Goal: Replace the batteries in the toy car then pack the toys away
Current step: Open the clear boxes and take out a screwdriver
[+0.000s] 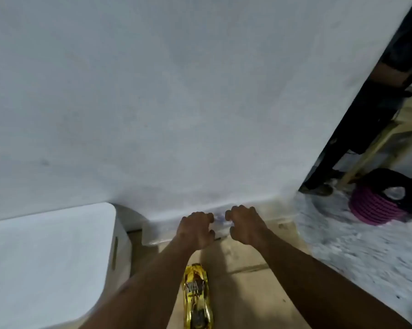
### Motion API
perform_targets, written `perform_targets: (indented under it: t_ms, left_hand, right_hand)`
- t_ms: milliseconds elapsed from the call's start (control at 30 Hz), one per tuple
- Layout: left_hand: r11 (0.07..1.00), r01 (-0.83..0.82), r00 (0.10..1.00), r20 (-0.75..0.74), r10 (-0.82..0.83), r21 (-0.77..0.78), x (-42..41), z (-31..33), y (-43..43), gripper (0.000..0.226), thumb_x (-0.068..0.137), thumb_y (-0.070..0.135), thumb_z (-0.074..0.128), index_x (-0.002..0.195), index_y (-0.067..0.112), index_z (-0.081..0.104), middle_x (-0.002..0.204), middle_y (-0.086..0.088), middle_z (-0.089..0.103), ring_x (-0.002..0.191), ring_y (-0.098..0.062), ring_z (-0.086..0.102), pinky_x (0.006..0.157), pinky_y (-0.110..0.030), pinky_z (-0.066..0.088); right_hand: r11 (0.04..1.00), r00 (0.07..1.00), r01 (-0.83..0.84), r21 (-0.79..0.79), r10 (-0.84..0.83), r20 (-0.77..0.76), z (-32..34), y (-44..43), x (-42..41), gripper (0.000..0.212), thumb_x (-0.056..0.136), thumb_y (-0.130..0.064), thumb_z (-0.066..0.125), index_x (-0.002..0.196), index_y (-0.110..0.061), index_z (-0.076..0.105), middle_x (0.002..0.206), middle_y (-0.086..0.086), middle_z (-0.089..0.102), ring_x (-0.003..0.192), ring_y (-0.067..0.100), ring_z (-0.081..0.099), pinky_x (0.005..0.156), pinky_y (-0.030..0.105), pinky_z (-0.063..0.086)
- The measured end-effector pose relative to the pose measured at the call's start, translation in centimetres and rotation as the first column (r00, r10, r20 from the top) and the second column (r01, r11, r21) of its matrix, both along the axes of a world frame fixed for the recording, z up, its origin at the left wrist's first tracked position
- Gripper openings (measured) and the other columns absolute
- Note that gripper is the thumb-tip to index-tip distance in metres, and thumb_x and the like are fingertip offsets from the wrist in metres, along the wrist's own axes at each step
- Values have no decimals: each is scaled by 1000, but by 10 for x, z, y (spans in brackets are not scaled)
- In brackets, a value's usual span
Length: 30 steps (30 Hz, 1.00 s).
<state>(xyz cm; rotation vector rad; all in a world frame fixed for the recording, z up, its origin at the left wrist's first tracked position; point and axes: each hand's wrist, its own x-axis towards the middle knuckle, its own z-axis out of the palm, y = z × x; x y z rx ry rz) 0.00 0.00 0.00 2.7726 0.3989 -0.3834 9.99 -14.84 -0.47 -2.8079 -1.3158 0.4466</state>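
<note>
A shiny gold toy car [196,296] lies on a tan floor or board between my forearms, near the bottom of the view. My left hand [195,230] and my right hand [244,225] reach forward side by side, fingers curled over the near edge of a translucent white container [157,236] at the foot of a big white surface. Whether the fingers grip that edge or only rest on it is blurred. Nothing else shows inside either hand.
A large white surface [176,91] fills the upper view. A white rounded box or seat [45,257] stands at the left. At the right are a pink and black coiled object [378,205], a dark frame [356,129] and a pale mottled floor [366,252].
</note>
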Motion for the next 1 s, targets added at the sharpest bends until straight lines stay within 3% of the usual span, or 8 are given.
perform_targets:
  t_ms: [100,233,400,600,800,1000]
  left_hand:
    - [998,20,999,-42,-18,58,12,-18,2,49,87,36,56,134,24,51,131,-1,53,123,-24,52,101,-41,42]
    - [1000,-11,1000,28,10,28,14,-33,7,52,81,43,63,127,22,53,126,-1,48,115,-25,53,97,-38,43]
    - [1000,1,994,107,-3,13,13,-40,12,60,74,46,75,125,25,53,142,-1,41,118,-27,53,99,-34,40]
    - [1000,4,986,166,-6,15,16,-49,15,60,71,41,79,122,21,53,141,-3,44,122,-29,48,99,-33,42]
    - [1000,-8,981,192,9,-5,18,-52,15,61,71,38,82,122,17,54,139,-4,44,125,-26,44,91,-35,50]
    - [999,-31,978,205,36,-31,19,-55,14,64,72,32,83,125,16,53,141,-4,42,124,-26,50,91,-33,52]
  right_hand:
    - [995,994,-101,0,100,45,-22,6,12,40,85,-28,58,125,-23,57,121,1,56,117,24,51,90,39,39]
    - [983,978,-180,34,175,114,-32,7,20,44,74,-36,64,116,-23,61,111,1,57,106,26,54,83,41,39]
    - [964,944,-253,-87,266,198,-37,9,24,62,58,-54,78,108,-22,62,101,2,59,90,26,58,73,42,47]
    - [946,909,-277,-167,315,275,-42,18,16,64,62,-50,77,116,-18,62,110,8,61,94,31,61,75,46,50]
    - [935,911,-284,-214,333,243,-41,23,15,66,72,-44,75,127,-17,51,123,10,54,109,34,55,83,49,50]
    - [917,899,-315,-244,371,233,-46,19,16,67,67,-41,77,124,-13,55,116,13,58,99,35,58,73,48,56]
